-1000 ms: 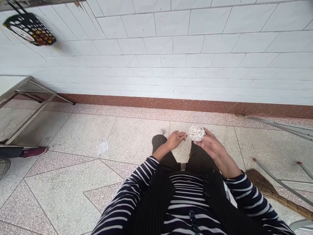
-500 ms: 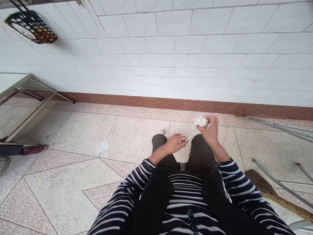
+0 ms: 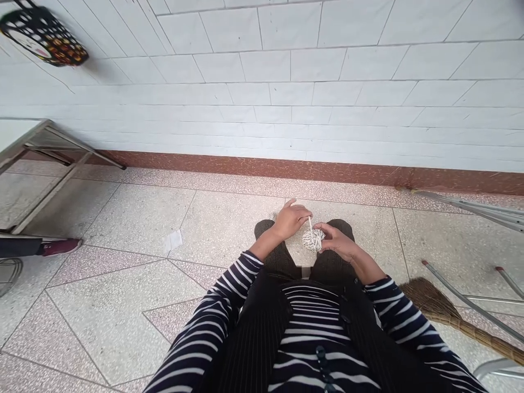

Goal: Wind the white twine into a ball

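A ball of pale yarn [image 3: 313, 240], white with darker flecks, is between my knees, gripped from its right side by the fingers of my right hand [image 3: 336, 240]. Just up and to the left of it, my left hand [image 3: 290, 219] pinches a short taut length of the yarn strand [image 3: 310, 225] that runs down to the ball. Behind my left knee a small bit of something pale on the floor is mostly hidden.
A broom [image 3: 454, 316] lies to my right beside metal chair legs [image 3: 458, 292]. Folded metal legs [image 3: 470, 204] lean by the wall. At left are a table [image 3: 51, 188], another person's shoe [image 3: 61, 247], a white paper [image 3: 174, 239] on the floor and a hanging patterned bag [image 3: 45, 38].
My right hand has brought the yarn ball down and left, between my knees. My left hand has risen slightly and now holds the strand above the ball.
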Demonstrator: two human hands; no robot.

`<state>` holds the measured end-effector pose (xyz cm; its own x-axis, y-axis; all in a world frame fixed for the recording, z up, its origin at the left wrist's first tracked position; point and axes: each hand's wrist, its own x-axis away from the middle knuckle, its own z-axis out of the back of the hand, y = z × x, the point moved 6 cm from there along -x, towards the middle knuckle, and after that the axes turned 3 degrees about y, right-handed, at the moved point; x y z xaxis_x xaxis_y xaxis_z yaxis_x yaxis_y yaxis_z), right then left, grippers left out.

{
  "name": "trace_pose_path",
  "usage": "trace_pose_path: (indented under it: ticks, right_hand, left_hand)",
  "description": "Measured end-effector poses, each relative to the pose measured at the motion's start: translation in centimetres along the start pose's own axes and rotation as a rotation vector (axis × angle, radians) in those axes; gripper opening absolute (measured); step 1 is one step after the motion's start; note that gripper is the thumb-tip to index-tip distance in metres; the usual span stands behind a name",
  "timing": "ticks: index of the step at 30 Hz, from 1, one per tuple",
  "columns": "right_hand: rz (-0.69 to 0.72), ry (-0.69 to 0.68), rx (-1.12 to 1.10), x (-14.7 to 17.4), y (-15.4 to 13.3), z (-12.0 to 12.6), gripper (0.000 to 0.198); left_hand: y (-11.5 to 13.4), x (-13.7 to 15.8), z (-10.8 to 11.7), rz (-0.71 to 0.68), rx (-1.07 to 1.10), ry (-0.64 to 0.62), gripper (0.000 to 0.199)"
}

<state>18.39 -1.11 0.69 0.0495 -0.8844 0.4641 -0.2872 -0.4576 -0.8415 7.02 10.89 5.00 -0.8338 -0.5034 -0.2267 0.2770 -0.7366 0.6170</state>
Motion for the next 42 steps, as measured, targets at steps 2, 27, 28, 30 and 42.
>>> trace_pose_path:
  ticks: [2, 27, 28, 30, 42]
  right_hand:
    - [0.07, -0.047, -0.059, 0.3, -1.1, -0.6, 0.05]
    - [0.382, 0.549, -0.187, 1.6, -9.9, 5.5, 0.05]
    - [0.394, 0.532, -0.181, 1.9, -10.4, 5.4, 0.051]
    - [0.407, 0.484, -0.154, 2.5, -11.2, 4.7, 0.051]
    - [0.321, 0.254, -0.068, 1.5, -12.1, -1.8, 0.047]
  left_hand:
    - [-0.1, -0.2, -0.1, 0.003, 0.017, 0.008, 0.024]
    - [-5.7, 6.4, -6.8, 0.471, 0.403, -0.175, 0.028]
    - [-5.8, 6.3, -6.8, 0.471, 0.348, -0.186, 0.028]
    - [-6.0, 5.6, -6.5, 0.464, 0.252, -0.179, 0.026]
    - [1.4, -2.6, -2.3, 0.293, 0.572, 0.202, 0.025]
